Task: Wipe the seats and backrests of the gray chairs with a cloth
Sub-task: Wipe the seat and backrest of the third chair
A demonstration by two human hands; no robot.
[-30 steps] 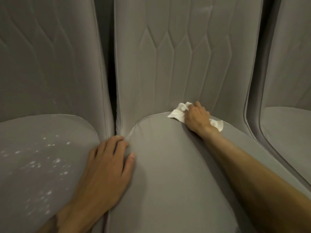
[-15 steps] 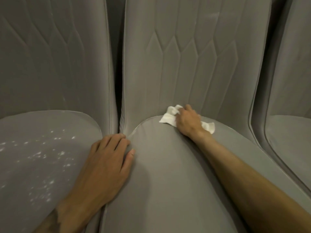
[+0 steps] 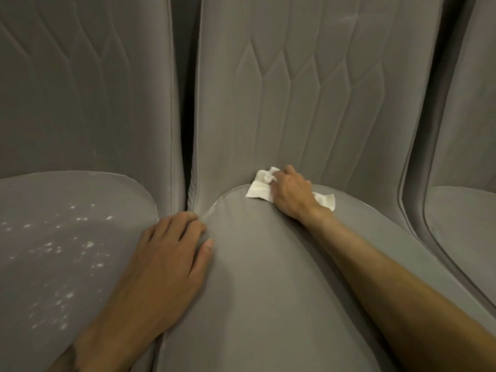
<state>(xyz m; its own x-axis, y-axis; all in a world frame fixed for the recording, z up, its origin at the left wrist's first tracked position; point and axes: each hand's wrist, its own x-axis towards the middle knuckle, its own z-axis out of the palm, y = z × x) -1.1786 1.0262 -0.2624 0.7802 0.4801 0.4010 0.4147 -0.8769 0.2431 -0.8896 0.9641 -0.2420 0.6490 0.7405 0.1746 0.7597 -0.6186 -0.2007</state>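
Three gray upholstered chairs stand side by side. On the middle chair's seat (image 3: 257, 277), at the crease below its quilted backrest (image 3: 308, 89), lies a white cloth (image 3: 259, 187). My right hand (image 3: 291, 196) presses down on the cloth, fingers curled over its bunched top edge. My left hand (image 3: 166, 261) lies flat with spread fingers on the middle seat's left edge, over the gap to the left chair's seat (image 3: 61, 237).
The left seat carries several pale specks (image 3: 67, 245). A dark narrow gap (image 3: 187, 108) separates the left and middle backrests. The right chair (image 3: 461, 224) shows only its seat edge and backrest side.
My right hand has slid the cloth leftward along the crease at the back of the middle seat. My left hand has stayed on the seat's left edge.
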